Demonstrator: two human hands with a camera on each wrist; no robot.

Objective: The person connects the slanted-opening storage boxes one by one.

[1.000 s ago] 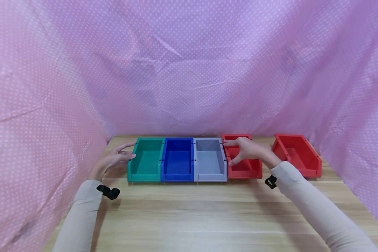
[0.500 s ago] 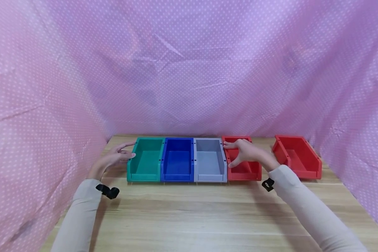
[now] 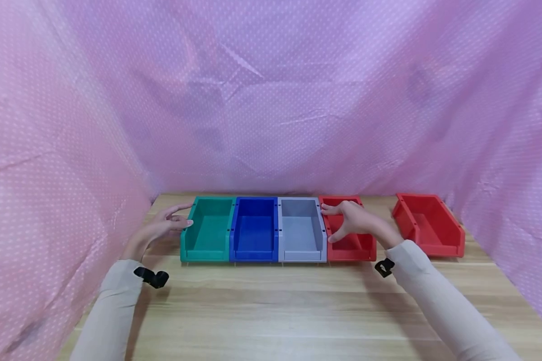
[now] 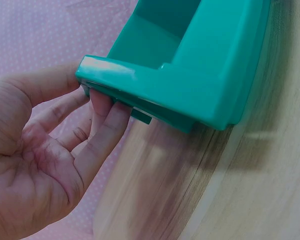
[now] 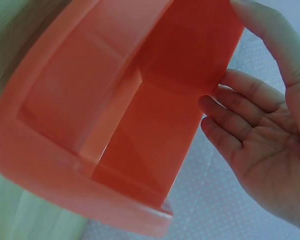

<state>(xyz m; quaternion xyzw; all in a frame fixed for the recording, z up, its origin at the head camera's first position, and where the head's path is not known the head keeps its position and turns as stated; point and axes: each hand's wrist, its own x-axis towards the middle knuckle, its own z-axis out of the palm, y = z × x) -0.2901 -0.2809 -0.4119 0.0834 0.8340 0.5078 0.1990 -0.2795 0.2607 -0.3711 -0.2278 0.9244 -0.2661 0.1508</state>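
Note:
My left hand is at the outer side of the green bin. In the left wrist view its thumb rests on the rim and the other fingers bend up under the lip, pinching the side wall. Over the near red bin my right hand reaches, thumb and fingers spread, with the tips on its left rim beside the grey bin. The right wrist view shows those fingers fairly straight, with the tips at the edge of the red bin. A blue bin sits between green and grey.
A second red bin stands apart at the right, turned slightly. The four-sided wooden table stretches in front of the row. Pink dotted cloth hangs behind and along both sides.
The near red bin has come down a little, so its front now lines up with the grey bin, and my right hand has lowered with it. My left hand keeps its place.

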